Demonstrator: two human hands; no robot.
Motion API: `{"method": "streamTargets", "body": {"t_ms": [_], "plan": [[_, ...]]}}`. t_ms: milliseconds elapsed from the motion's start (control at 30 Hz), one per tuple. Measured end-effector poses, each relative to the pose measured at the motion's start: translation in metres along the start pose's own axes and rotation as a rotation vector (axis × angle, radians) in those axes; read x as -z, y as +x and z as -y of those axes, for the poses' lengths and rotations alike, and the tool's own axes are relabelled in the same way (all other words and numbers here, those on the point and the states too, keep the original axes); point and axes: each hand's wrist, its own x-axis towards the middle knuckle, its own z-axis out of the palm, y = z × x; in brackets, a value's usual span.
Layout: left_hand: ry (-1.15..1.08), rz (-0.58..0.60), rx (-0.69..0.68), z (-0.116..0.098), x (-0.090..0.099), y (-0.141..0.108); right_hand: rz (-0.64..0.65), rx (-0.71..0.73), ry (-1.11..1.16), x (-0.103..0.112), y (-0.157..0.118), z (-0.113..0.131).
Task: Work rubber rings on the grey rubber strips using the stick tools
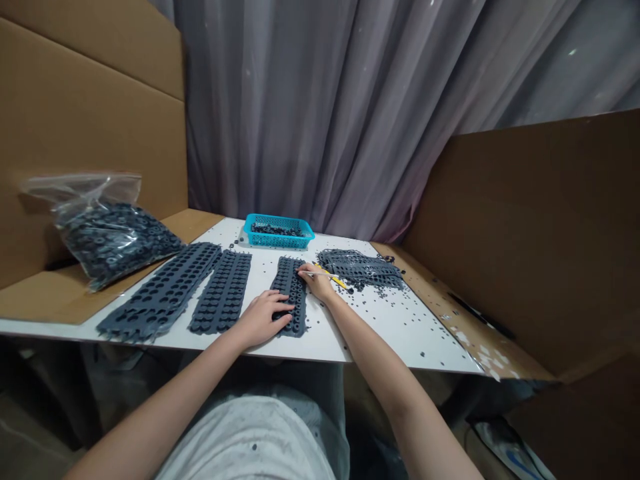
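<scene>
Fingers of the left hand (261, 320) lie spread on the dark strip (299, 303); the right hand (318, 284) is pinching one thin pale stick (327, 274).

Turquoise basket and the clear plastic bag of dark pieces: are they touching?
Apart. The head view shows it: white board and brown cardboard lie between the bag's right end and the basket's left side.
</scene>
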Motion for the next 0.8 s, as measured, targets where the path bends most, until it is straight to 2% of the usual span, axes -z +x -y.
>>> {"method": "streamTargets", "body": {"t_ms": [167,333,567,800], "plan": [[0.007,0.005,0.002,-0.001,0.000,0.000,-0.038,-0.054,-0.157,-0.001,0.006,0.004],[0.016,0.017,0.001,-0.002,0.002,-0.001,-0.191,-0.154,-0.205,0.003,0.009,-0.002],[0.034,0.048,-0.108,-0.007,0.005,-0.005,-0.396,-0.203,-0.069,0.007,0.002,-0.012],[0.069,0.005,-0.156,-0.016,0.009,0.001,-0.407,-0.215,0.123,0.019,-0.007,-0.002]]}}
